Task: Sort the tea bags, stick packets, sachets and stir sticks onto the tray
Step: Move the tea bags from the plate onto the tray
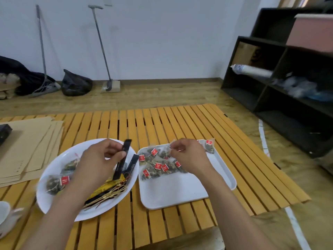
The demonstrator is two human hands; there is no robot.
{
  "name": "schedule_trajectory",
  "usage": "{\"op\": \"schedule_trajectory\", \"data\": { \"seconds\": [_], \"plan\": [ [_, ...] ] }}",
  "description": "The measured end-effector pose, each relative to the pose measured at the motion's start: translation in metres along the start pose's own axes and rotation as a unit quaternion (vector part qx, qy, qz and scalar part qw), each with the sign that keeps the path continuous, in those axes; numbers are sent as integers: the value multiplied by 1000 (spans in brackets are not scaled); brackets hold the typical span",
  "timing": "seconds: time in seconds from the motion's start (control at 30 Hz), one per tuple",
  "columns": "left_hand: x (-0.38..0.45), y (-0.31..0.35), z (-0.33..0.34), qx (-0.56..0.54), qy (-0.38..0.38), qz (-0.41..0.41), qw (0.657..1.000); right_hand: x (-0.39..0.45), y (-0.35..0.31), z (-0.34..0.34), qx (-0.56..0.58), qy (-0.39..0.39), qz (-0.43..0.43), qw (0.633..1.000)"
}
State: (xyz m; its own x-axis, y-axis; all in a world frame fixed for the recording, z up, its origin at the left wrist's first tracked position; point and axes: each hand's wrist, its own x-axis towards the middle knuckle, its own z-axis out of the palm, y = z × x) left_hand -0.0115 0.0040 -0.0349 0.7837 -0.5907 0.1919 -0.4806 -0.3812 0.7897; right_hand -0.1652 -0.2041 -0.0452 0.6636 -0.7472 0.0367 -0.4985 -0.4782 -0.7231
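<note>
My left hand [97,159] hovers over the round white plate [54,165] and pinches a black stick packet [122,159] that stands nearly upright. On the plate lie a second black stick packet [133,162], yellow sachets [106,188], thin wooden stir sticks [108,197] and a couple of tea bags [55,183] with red tags. My right hand [189,156] is over the far part of the white rectangular tray [176,192] and pinches a tea bag [166,147] at the edge of a cluster of several red-tagged tea bags [158,165]. One more tea bag [210,146] rests on the tray's far right corner.
The plate and tray sit on a slatted orange wooden table [180,121]. Brown paper envelopes [27,147] lie at the left, with a dark object [4,132] on them. A white cup [7,217] stands at the near left edge. A black shelf unit [288,83] stands to the right.
</note>
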Motion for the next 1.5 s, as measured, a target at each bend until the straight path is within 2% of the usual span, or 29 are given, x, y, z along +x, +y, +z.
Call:
{"op": "schedule_trajectory", "data": {
  "seconds": [0.07,0.17,0.23,0.3,0.37,0.43,0.6,0.67,0.77,0.83,0.9,0.97,1.03,1.07,1.13,1.23,1.5],
  "plan": [
    [0,-2,2,30,-11,3,999,1,4,1,-1,5,-3,1000],
    [-4,-7,-3,12,-58,-4,998,3,13,1,-40,18,-7,999],
    [-5,-13,-11,7,-63,-19,998,6,15,1,-41,26,-7,999],
    [-1,-25,-26,43,-2,-26,999,6,13,1,-36,32,-8,999],
    [4,-40,-44,142,59,-36,987,4,9,3,-33,27,-12,999],
    [6,-55,-60,218,70,-65,971,2,6,7,-39,14,-21,999],
    [5,-81,-78,280,-45,-171,944,0,0,13,-54,-9,-30,998],
    [5,-86,-77,288,-64,-197,935,-2,-2,12,-54,-9,-31,998],
    [6,-87,-75,287,-11,-191,939,-5,-5,11,-58,-13,-31,998],
    [4,-76,-74,286,43,-147,946,-6,-6,10,-55,-17,-33,998],
    [1,-50,-70,209,81,-92,970,-7,-8,8,-20,-31,-29,999],
    [-3,-18,-56,28,79,-75,994,-9,-12,5,70,-60,-10,996],
    [-9,6,-34,-125,32,-91,987,-13,-17,1,188,-105,28,976],
    [-10,12,-22,-165,6,-99,981,-15,-19,0,233,-128,44,963],
    [-11,17,-2,-197,-38,-110,973,-18,-22,-3,281,-167,66,943],
    [-9,16,14,-248,-79,-127,957,-20,-22,-6,299,-194,84,931],
    [-15,21,32,-309,-80,-165,933,-24,-25,-15,336,-287,74,894]
  ]
}}
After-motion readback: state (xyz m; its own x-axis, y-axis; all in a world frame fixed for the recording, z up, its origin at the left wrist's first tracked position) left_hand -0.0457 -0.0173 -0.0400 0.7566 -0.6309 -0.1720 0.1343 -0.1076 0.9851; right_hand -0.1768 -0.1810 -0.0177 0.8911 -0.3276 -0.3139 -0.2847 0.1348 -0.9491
